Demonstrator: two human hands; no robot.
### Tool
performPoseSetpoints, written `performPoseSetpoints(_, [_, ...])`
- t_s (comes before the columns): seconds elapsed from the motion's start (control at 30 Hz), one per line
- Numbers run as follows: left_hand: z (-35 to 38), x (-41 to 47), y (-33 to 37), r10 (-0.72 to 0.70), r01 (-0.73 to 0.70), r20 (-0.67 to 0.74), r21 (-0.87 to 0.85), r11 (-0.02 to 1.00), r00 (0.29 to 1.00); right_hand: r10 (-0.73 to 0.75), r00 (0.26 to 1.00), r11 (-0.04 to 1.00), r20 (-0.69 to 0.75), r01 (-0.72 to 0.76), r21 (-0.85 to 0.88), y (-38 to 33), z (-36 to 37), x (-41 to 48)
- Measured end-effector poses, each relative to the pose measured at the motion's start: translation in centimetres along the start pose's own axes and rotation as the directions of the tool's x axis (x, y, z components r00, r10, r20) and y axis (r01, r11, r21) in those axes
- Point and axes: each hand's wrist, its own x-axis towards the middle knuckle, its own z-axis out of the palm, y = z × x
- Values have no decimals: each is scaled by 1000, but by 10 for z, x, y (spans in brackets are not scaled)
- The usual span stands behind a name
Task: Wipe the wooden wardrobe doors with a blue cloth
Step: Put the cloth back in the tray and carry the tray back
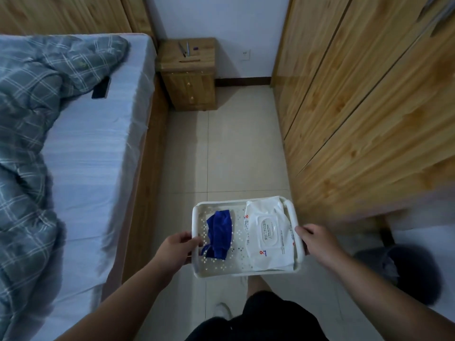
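I carry a white perforated plastic basket (222,271) in front of me over the tiled floor. My left hand (176,249) grips its left rim and my right hand (318,241) grips its right rim. Inside, a crumpled blue cloth (219,233) lies on the left and a white pack of wet wipes (267,232) on the right. The wooden wardrobe doors (357,107) run along the right side, close to the basket.
A bed (93,156) with a grey plaid duvet and a dark phone (101,87) fills the left. A wooden nightstand (188,75) with pens stands against the far wall. A narrow strip of tiled floor (226,148) lies between bed and wardrobe. A dark round object (403,274) sits low right.
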Motion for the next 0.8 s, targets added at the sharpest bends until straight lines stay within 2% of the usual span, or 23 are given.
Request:
performPoseSetpoints(0.27, [0, 76, 113, 6, -7, -42, -25, 1000, 999, -31, 999, 999, 42, 29, 46, -94, -48, 111])
performPoseSetpoints(0.5, [-23, 153, 196, 11, -13, -32, -43, 999, 999, -52, 998, 998, 38, 50, 30, -185, -61, 191])
performPoseSetpoints(0.8, [-74, 268, 324, 44, -40, 89, -53, 998, 995, -41, 999, 997, -34, 38, -69, -311, -62, 294])
